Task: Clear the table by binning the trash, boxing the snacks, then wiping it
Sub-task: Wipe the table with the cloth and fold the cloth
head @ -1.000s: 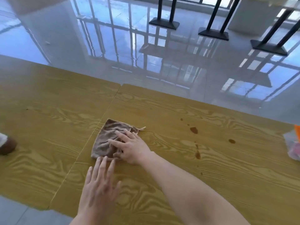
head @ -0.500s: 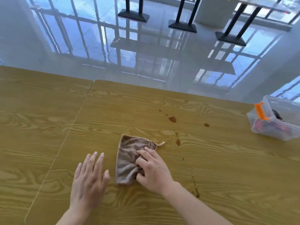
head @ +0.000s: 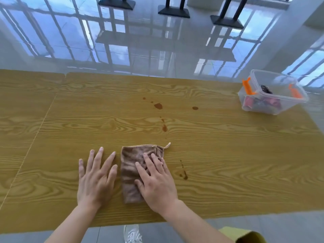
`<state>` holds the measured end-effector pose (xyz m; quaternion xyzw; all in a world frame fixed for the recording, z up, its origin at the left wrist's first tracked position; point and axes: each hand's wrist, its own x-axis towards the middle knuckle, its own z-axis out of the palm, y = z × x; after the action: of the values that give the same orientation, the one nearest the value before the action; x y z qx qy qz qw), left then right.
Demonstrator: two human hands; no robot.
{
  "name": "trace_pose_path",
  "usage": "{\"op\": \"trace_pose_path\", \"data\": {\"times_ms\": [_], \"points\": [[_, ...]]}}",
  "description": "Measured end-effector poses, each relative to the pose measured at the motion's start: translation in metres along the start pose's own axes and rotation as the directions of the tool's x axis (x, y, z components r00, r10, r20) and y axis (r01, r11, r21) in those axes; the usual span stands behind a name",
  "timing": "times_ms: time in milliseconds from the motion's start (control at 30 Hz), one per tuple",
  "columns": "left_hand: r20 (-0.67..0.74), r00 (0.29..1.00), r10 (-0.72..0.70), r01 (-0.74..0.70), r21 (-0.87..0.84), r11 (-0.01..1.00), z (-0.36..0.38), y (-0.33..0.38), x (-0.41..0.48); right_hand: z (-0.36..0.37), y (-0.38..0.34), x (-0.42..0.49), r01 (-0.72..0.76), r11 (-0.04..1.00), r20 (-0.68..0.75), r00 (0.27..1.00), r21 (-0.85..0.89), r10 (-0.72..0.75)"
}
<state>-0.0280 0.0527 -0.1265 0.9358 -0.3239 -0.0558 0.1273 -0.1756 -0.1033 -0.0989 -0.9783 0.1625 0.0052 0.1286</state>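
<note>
Head view — right hand (head: 156, 183) flat, pressing cloth (head: 133, 172); left hand (head: 95, 179) open beside it.

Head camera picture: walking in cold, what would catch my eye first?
Probably the two bare hands near the table's front edge: the right hand presses flat on a folded brown cloth, the left hand lies spread on the wood beside it. Next, dark brown spill spots beyond the cloth, and a clear plastic box with orange clips at the far right.

Bare forearms, a yellow sleeve (head: 245, 234), white laced shoe (head: 132, 234).
</note>
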Motion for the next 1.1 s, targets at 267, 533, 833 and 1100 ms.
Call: {"op": "trace_pose_path", "data": {"times_ms": [267, 533, 833, 1100], "points": [[0.004, 0.999, -0.038, 0.037, 0.115, 0.993, 0.005, 0.005, 0.002, -0.005, 0.070, -0.083, 0.203, 0.978, -0.286, 0.935, -0.054, -0.210], [-0.022, 0.999, -0.030, 0.033, 0.145, 0.989, 0.007, 0.006, 0.002, -0.031, 0.140, -0.111, -0.402, 0.889, -0.287, 0.844, 0.219, 0.452], [-0.007, 1.000, -0.018, 0.018, 0.157, 0.987, 0.007, 0.005, 0.002, -0.013, 0.121, -0.086, -0.182, 0.975, -0.041, 0.983, -0.127, 0.178], [0.007, 0.999, -0.031, 0.030, 0.145, 0.989, 0.004, 0.008, 0.001, -0.014, 0.098, -0.032, -0.364, 0.929, -0.024, 0.931, -0.074, 0.363]]}}
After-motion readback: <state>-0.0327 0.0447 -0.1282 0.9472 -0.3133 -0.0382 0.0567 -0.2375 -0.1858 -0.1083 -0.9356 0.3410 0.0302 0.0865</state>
